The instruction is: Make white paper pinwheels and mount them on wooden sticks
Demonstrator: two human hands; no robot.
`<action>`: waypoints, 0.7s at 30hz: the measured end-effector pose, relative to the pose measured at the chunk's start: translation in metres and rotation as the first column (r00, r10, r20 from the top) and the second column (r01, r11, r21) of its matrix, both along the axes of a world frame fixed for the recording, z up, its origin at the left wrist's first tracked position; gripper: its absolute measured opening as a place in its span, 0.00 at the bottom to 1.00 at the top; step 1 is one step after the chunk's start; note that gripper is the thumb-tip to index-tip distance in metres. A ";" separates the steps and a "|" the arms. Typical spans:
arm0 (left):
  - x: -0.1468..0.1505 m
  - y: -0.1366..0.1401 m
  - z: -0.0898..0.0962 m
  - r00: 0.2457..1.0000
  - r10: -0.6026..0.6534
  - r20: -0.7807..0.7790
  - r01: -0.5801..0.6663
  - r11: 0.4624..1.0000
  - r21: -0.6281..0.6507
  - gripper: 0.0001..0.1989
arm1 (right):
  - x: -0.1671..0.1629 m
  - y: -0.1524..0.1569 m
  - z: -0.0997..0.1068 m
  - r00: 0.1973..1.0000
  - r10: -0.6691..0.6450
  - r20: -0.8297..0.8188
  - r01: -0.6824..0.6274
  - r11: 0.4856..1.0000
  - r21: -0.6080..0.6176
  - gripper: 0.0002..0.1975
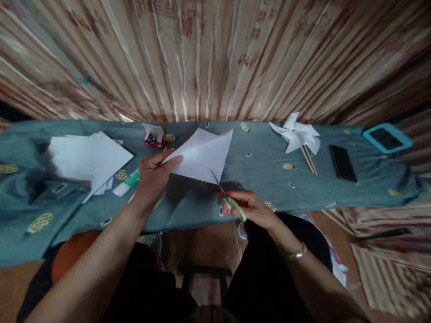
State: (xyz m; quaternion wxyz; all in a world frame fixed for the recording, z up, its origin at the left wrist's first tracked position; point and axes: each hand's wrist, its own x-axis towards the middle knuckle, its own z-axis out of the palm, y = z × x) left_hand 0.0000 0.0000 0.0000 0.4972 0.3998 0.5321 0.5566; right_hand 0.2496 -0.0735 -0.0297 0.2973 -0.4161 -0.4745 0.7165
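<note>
My left hand [156, 172] pinches the left corner of a white sheet of paper [198, 154], holding it up above the cloth-covered table. Faint creases show on the sheet. In my right hand [247, 205] is a pair of scissors [232, 204] with pale green handles. Their blades are at the sheet's lower right edge, one blade lying over the paper. How far any cut runs into it I cannot tell. My fingers hide part of the handles.
White paper sheets [87, 154] lie at the left, with a green-and-white package [128, 183] beside them. A small red box [154, 137] stands open at the back. To the right are a white paper pinwheel [294, 132], wooden sticks [309, 160], a black phone [342, 163] and a blue-framed device [387, 138].
</note>
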 end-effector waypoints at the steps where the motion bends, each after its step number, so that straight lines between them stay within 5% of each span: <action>1: -0.001 0.000 -0.002 1.000 0.002 0.005 -0.002 1.000 0.007 0.11 | 0.000 0.000 -0.001 1.000 0.004 0.007 -0.004 1.000 0.010 0.30; 21: -0.004 0.002 -0.008 0.999 0.038 -0.007 -0.038 0.999 0.002 0.18 | -0.004 -0.001 -0.012 0.999 -0.049 -0.001 0.049 0.998 0.028 0.25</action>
